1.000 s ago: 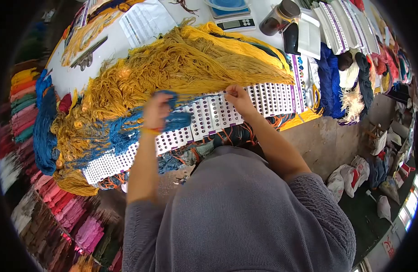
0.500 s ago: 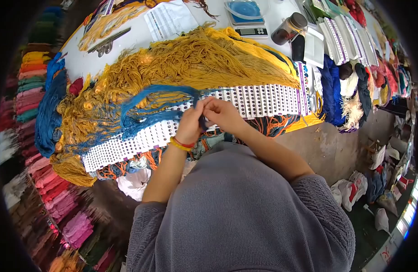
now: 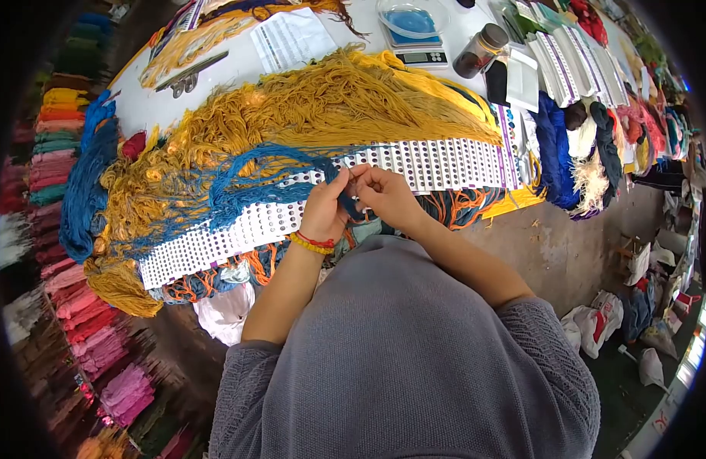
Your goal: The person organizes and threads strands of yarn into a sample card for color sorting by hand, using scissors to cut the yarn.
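A hank of blue yarn (image 3: pixel 253 183) trails from my hands leftward over a white card strip with rows of holes (image 3: pixel 437 162) and over mustard-yellow yarn (image 3: pixel 314 99). My left hand (image 3: pixel 324 206), with red and yellow bands at the wrist, is closed round the near end of the blue yarn. Close beside it, my right hand (image 3: pixel 385 197) has its fingers bent and pinching at the same yarn. The dark blue loop hangs between both hands, and the exact fingertip contact is partly hidden.
Beyond the yellow yarn are a digital scale (image 3: pixel 419 58), a dark lidded jar (image 3: pixel 481 50), a printed sheet (image 3: pixel 291 38) and a metal clip (image 3: pixel 186 80). Blue skeins (image 3: pixel 89 183) hang at the left table edge, dark blue ones (image 3: pixel 555 153) at the right. Bags (image 3: pixel 595 321) lie on the floor.
My left hand has turned slightly, and my right fingers have shifted lower and closer on the blue yarn. The raised blue loop has settled flatter. The view has moved a little.
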